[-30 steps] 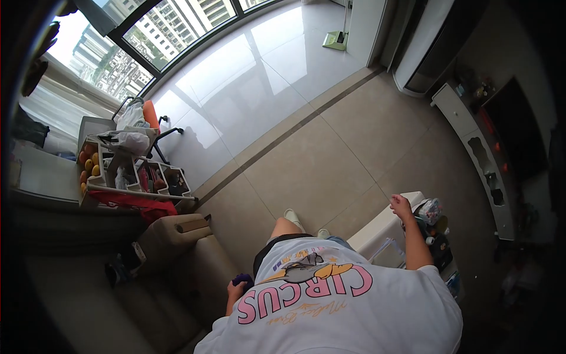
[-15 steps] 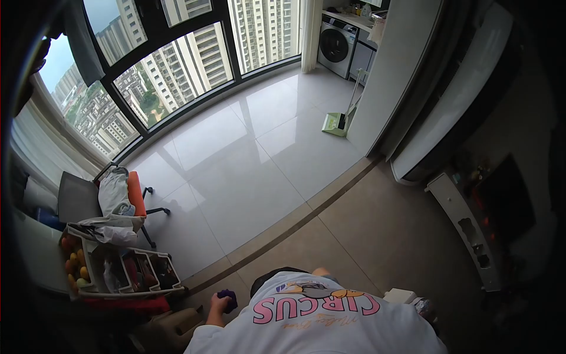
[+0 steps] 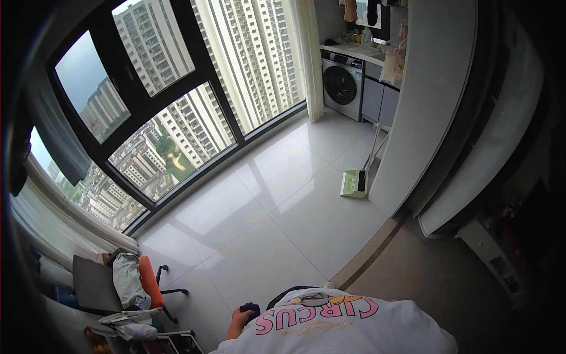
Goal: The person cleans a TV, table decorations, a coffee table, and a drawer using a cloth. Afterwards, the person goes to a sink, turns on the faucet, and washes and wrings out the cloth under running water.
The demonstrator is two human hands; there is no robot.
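My left hand (image 3: 239, 318) is closed around a dark purple bundle (image 3: 250, 309) that looks like bunched cloth. It is beside my white printed T-shirt (image 3: 318, 321), low in the view, above the pale tiled floor (image 3: 253, 248). My right hand is out of sight. Past my left hand stands an office chair (image 3: 94, 280) with an orange seat edge, and a pale garment (image 3: 128, 280) is draped on it.
A green dustpan (image 3: 354, 184) with a long-handled brush leans by the white wall panel (image 3: 430, 118) at right. A washing machine (image 3: 342, 87) stands at the back. Tall windows (image 3: 177, 118) line the left. A storage cart (image 3: 177, 341) is at lower left, a white cabinet (image 3: 489, 251) at right.
My view has moved forward toward the window area, so the chair and cart sit lower and the dustpan and washing machine look larger. The purple bundle is still in my left hand.
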